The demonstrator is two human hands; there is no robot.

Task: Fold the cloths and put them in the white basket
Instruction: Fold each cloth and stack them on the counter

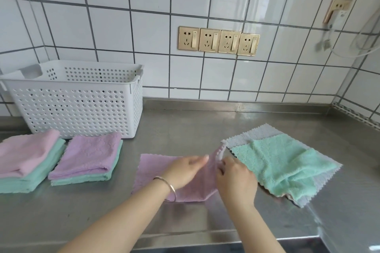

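I stand at a shiny metal counter point(185, 133). It is flat and smooth, and behind it is a wall of white square tiles point(115, 6).

The white basket point(78, 104) sits at the back left of the counter, well apart from my hands. It is hard plastic with lots of little round holes. I cannot see anything inside it.

In front of the basket are two neat stacks of folded cloths. The far left stack point(26, 160) has a pink cloth on top of green ones. The stack beside it point(88, 158) has a purple cloth on top of a green one. They look soft and fuzzy.

On the right lies a messy pile point(283, 162) with a fluffy green cloth on top of a grey one with zigzag edges.

The purple cloth point(152, 172) lies flat right under my hands, in the middle. My left hand point(183, 170) rests on it with the fingers stretched out, a bit blurry. My right hand point(234, 178) pinches the cloth's top right corner and lifts it up. A thin silver bangle point(167, 188) is on my left wrist.
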